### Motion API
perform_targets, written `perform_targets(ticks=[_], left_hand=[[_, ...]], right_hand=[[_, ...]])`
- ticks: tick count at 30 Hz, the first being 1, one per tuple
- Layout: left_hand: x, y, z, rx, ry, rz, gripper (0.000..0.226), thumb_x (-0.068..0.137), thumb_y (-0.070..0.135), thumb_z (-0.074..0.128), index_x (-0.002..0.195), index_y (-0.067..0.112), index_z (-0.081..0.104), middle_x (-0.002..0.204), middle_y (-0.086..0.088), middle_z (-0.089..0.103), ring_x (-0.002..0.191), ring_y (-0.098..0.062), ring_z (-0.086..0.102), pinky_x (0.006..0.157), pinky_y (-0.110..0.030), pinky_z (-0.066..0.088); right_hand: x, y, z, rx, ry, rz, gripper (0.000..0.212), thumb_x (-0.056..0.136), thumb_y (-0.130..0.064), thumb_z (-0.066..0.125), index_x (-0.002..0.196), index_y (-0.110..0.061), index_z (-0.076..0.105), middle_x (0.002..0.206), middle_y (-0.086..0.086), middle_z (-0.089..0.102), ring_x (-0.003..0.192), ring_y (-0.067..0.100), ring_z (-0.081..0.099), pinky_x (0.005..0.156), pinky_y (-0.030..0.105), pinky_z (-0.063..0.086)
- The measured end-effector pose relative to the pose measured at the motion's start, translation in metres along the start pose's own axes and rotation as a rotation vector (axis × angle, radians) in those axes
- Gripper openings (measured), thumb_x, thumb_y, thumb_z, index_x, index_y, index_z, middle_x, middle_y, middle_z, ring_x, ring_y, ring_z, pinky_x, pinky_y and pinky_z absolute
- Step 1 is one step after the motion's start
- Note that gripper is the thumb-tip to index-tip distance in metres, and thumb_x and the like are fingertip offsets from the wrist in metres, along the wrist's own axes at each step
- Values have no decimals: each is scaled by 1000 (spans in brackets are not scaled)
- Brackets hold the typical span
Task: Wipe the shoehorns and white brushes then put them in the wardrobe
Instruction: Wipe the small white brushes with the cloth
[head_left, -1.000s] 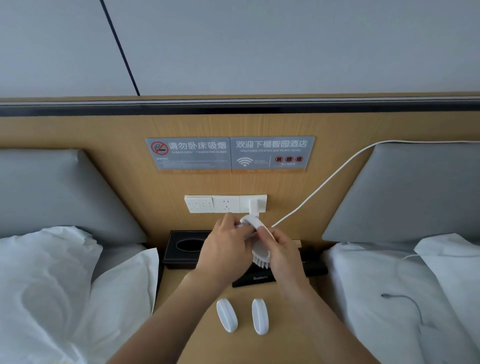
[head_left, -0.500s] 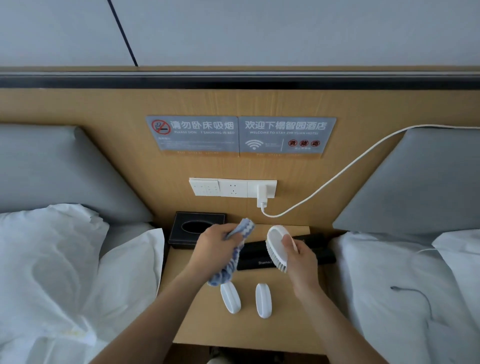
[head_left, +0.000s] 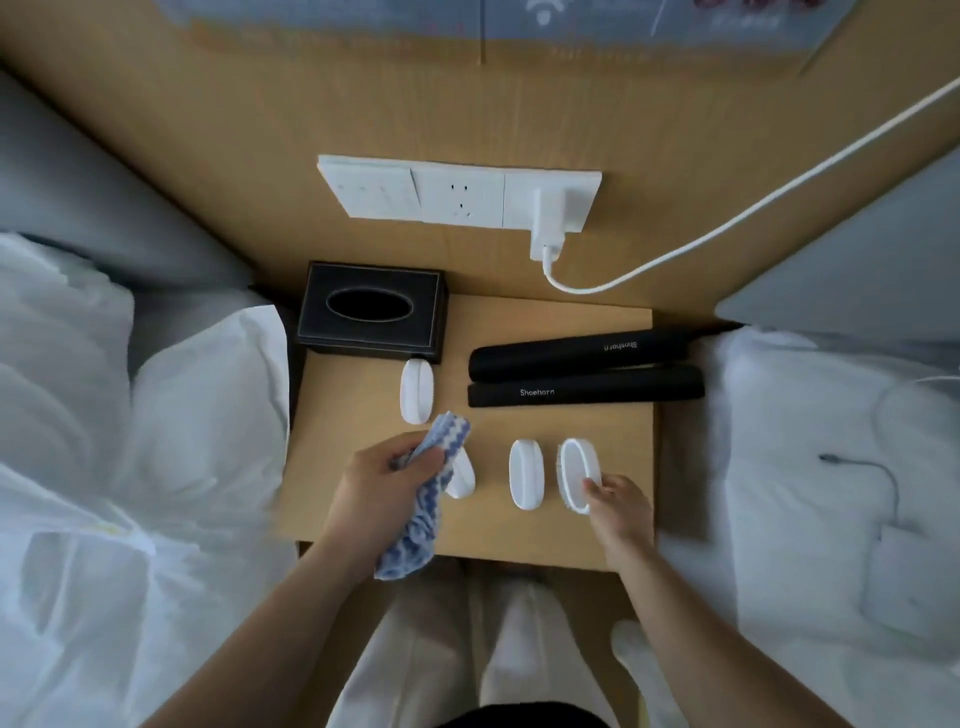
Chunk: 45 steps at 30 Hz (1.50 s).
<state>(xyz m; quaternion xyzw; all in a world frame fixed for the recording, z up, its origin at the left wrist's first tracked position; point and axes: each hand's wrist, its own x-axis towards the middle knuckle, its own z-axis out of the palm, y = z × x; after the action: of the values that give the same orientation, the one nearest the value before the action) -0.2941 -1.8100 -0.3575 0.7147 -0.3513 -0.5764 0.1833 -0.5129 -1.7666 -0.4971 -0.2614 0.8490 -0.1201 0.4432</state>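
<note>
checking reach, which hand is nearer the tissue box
Left. The left hand, holding the cloth, is just below the tissue box; the right hand is farther off, down and to the right.

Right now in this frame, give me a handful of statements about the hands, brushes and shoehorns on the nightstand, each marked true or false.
1. The left hand grips a blue-and-white patterned cloth. True.
2. The right hand is empty. False: its fingers hold a white oval plastic brush, tilted on its edge on the wooden nightstand.
3. Two black sleeves printed "Shoehorn" lie side by side. True.
4. The black tissue box stands at the nightstand's front right corner. False: back left corner.
5. The white charger is plugged into the wall socket panel. True.
</note>
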Motion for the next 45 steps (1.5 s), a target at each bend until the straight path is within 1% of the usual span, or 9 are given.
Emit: perform_targets(ticks=[7,12,18,21,26,32,36,41,45], left_hand=[[32,-30,-16,-160,68,-153,9,88,21,63,88,22,71,72,1,71,65,-13,66,63,-26,50],[41,-29,-34,-312,106,-159,11,88,19,62,92,23,71,76,-2,71,68,-17,66,64,-29,52],[51,-38,-57,-376,140,-172,15,88,16,61,97,25,70,83,-3,72,69,-17,67,65,-28,51],[49,-50,-71,-376,145,-171,16,87,15,60,98,22,71,81,-5,71,68,-16,66,62,-26,52],[39,-76,-102,-362,204,-180,17,87,13,59,94,23,71,82,-9,72,68,-16,67,57,-23,52],[31,-87,-129,-277,228,-149,17,87,16,60,84,29,71,87,-13,71,74,-21,68,68,-31,52],[36,-52,-134,-149,212,19,13,90,21,56,89,21,69,91,-19,68,86,-31,66,79,-41,51],[39,-2,-138,231,309,393,27,93,18,53,117,19,65,105,-5,55,88,-12,49,68,-14,33],[33,26,-146,585,369,721,26,87,18,49,98,12,71,96,-19,58,83,-36,56,67,-37,49]], right_hand=[[34,4,15,-168,-62,37,22,88,-7,48,100,2,65,106,20,65,87,29,57,71,32,40],[14,-39,26,-55,133,-126,36,88,-4,49,123,-2,55,125,13,57,114,30,54,87,27,41],[-4,-126,100,91,-313,-298,29,92,-10,51,121,-8,58,118,4,62,101,15,58,92,32,48],[1,-144,143,52,-367,-216,37,90,-17,56,117,8,55,114,19,62,90,23,59,82,36,48],[19,-141,189,-147,-312,-182,32,84,-32,64,100,-4,65,88,7,60,79,23,57,69,30,44],[-10,-152,182,-131,-256,-338,29,87,-38,59,91,-9,65,105,10,57,91,22,58,76,32,49],[-65,-182,143,154,-548,-345,10,89,-27,60,83,-21,64,96,8,67,93,24,65,84,40,55],[-126,-212,95,323,-693,-477,7,89,-20,59,92,-17,65,85,-3,67,82,14,63,76,32,52],[-160,-220,64,437,-637,-536,20,76,-31,67,90,-17,64,86,3,66,81,17,60,76,34,49]])
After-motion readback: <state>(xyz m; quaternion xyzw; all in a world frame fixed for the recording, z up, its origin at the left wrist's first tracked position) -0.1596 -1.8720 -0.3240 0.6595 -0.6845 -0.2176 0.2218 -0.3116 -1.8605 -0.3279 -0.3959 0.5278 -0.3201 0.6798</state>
